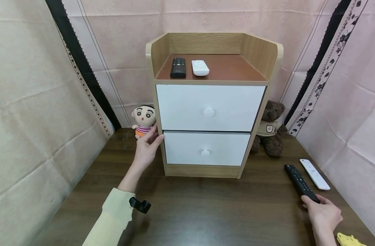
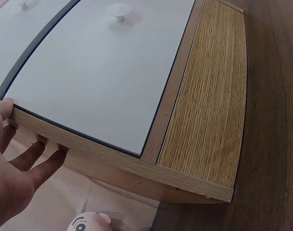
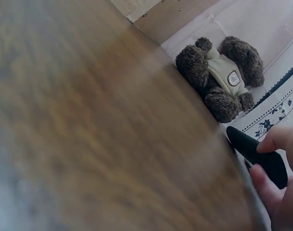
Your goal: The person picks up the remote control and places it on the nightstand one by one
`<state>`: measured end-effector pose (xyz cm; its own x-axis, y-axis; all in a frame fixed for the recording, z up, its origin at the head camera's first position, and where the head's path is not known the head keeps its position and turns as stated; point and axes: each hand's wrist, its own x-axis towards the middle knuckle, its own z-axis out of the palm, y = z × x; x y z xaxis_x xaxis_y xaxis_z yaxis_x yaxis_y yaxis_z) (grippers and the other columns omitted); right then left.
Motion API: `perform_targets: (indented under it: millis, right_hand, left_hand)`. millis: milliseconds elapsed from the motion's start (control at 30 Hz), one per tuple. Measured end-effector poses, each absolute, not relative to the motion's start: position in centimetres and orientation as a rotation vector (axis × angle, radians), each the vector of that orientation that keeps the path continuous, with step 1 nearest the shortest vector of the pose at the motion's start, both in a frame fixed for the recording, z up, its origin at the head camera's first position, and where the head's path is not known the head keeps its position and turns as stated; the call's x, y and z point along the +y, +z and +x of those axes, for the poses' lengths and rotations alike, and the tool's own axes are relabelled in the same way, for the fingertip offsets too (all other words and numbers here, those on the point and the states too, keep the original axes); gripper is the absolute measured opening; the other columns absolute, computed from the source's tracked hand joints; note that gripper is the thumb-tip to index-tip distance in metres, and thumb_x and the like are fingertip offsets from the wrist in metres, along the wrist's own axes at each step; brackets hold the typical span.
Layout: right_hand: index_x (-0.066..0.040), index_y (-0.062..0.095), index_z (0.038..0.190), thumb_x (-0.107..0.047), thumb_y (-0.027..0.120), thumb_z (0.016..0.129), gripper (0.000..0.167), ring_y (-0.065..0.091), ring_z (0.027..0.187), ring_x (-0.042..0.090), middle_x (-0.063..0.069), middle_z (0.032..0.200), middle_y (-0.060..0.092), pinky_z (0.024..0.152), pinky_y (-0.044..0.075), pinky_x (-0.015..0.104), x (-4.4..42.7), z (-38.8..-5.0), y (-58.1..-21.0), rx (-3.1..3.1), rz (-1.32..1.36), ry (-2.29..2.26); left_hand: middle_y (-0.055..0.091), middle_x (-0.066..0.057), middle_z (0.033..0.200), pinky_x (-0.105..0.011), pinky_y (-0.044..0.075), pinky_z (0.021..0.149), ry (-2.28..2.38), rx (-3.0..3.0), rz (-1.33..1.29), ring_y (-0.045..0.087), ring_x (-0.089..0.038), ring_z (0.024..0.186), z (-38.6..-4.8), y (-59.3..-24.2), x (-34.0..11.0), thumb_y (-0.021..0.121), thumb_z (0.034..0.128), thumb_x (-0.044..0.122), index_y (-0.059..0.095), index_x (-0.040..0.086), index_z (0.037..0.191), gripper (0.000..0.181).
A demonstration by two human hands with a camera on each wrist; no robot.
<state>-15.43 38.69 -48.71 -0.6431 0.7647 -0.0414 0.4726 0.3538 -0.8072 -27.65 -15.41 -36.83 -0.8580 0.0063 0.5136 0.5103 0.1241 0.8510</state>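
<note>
A small wooden cabinet [image 1: 203,171] with two white drawers [image 1: 187,107] stands on the brown table, both drawers closed. My left hand [image 1: 147,147] touches its left side, fingertips against the side panel and thumb at the front edge, as the left wrist view [image 2: 16,178] shows. At the right, my right hand [image 1: 324,213] grips the near end of a black remote control [image 1: 301,182], whose button side faces up. Just beyond it a white remote control [image 1: 315,174] lies on the table. On the cabinet top lie another black remote [image 1: 178,67] and another white one [image 1: 200,67].
A cartoon doll [image 1: 143,118] is beside the cabinet's left side. A brown teddy bear [image 1: 270,130] in a light shirt sits at its right. Something yellow [image 1: 348,240] lies at the lower right. Pale cloth [image 1: 37,119] hangs around the table.
</note>
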Motion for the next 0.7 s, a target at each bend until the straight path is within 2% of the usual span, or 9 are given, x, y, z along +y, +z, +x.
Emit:
perform_targets:
  millis: [67,133,167,267,367,433,467,600,700]
  right_hand:
    - [0.008,0.06,0.133,-0.036,0.073,0.087,0.065,0.041,0.124,0.05,0.033,0.11,0.066,0.103,0.03,0.056,38.6,-15.6,-48.6,-2.245,-1.079,1.194]
    - [0.007,0.061,0.133,-0.037,0.074,0.087,0.065,0.042,0.119,0.048,0.033,0.106,0.063,0.102,0.03,0.056,38.5,-15.8,-48.5,-2.225,-1.062,1.187]
    - [0.007,0.062,0.132,-0.037,0.075,0.086,0.064,0.044,0.116,0.046,0.026,0.092,0.065,0.102,0.03,0.055,38.5,-15.8,-48.4,-2.211,-1.053,1.184]
    - [0.004,0.064,0.132,-0.037,0.077,0.085,0.063,0.05,0.099,0.03,-0.011,0.064,0.057,0.098,0.032,0.046,38.4,-15.8,-48.1,-2.172,-1.031,1.178]
    - [0.001,0.065,0.132,-0.038,0.079,0.084,0.064,0.051,0.076,0.0,-0.039,0.057,0.038,0.089,0.034,0.026,38.2,-15.6,-47.8,-2.11,-1.006,1.216]
    - [-0.002,0.066,0.132,-0.038,0.081,0.084,0.062,0.044,0.064,-0.016,-0.043,0.056,0.039,0.079,0.034,0.014,38.2,-15.4,-47.6,-2.061,-0.982,1.266]
    - [-0.008,0.068,0.128,-0.037,0.082,0.083,0.055,0.042,0.061,-0.02,-0.044,0.056,0.041,0.073,0.033,0.009,38.2,-15.2,-47.5,-2.029,-0.974,1.296]
    - [-0.033,0.066,0.106,-0.032,0.085,0.081,0.031,0.047,0.057,-0.022,-0.042,0.057,0.046,0.06,0.035,0.004,38.1,-14.2,-47.2,-1.946,-0.943,1.342]
    - [-0.042,0.06,0.095,-0.031,0.087,0.08,0.033,0.048,0.057,-0.023,-0.043,0.058,0.047,0.056,0.035,0.003,38.1,-13.6,-46.8,-1.933,-0.907,1.323]
  left_hand:
    - [0.057,-0.019,0.144,-0.021,0.052,0.096,-1.77,-2.021,-0.501,0.057,-0.033,0.128,-27.6,-36.9,-15.5,0.066,0.1013,0.009,0.048,0.008,0.153,0.055]
    - [0.057,-0.019,0.144,-0.021,0.052,0.096,-1.76,-2.014,-0.502,0.058,-0.033,0.127,-27.5,-37.0,-15.6,0.067,0.1011,0.009,0.048,0.008,0.153,0.055]
    - [0.057,-0.02,0.144,-0.021,0.052,0.095,-1.756,-2.01,-0.503,0.058,-0.034,0.127,-27.5,-37.1,-15.7,0.067,0.101,0.01,0.048,0.007,0.152,0.055]
    - [0.057,-0.022,0.143,-0.021,0.053,0.095,-1.751,-2.004,-0.498,0.058,-0.036,0.127,-27.4,-37.1,-15.7,0.068,0.1009,0.012,0.048,0.007,0.152,0.055]
    - [0.057,-0.022,0.143,-0.022,0.053,0.094,-1.744,-2.012,-0.486,0.058,-0.036,0.127,-27.3,-37.0,-15.8,0.068,0.1008,0.013,0.048,0.008,0.153,0.056]
    - [0.057,-0.021,0.143,-0.022,0.053,0.095,-1.751,-2.014,-0.483,0.058,-0.035,0.127,-27.3,-37.0,-15.8,0.068,0.101,0.011,0.048,0.007,0.153,0.055]
    - [0.057,-0.02,0.144,-0.022,0.053,0.095,-1.754,-2.016,-0.483,0.058,-0.035,0.127,-27.3,-37.0,-15.8,0.067,0.1008,0.01,0.048,0.007,0.153,0.056]
    - [0.054,-0.018,0.148,-0.025,0.053,0.097,-1.771,-2.02,-0.508,0.057,-0.035,0.129,-27.5,-36.9,-15.6,0.067,0.1006,0.007,0.047,0.006,0.153,0.056]
    - [0.052,-0.016,0.15,-0.027,0.052,0.099,-1.762,-2.029,-0.508,0.056,-0.035,0.129,-27.5,-36.8,-15.5,0.067,0.1009,0.009,0.047,0.007,0.153,0.056]
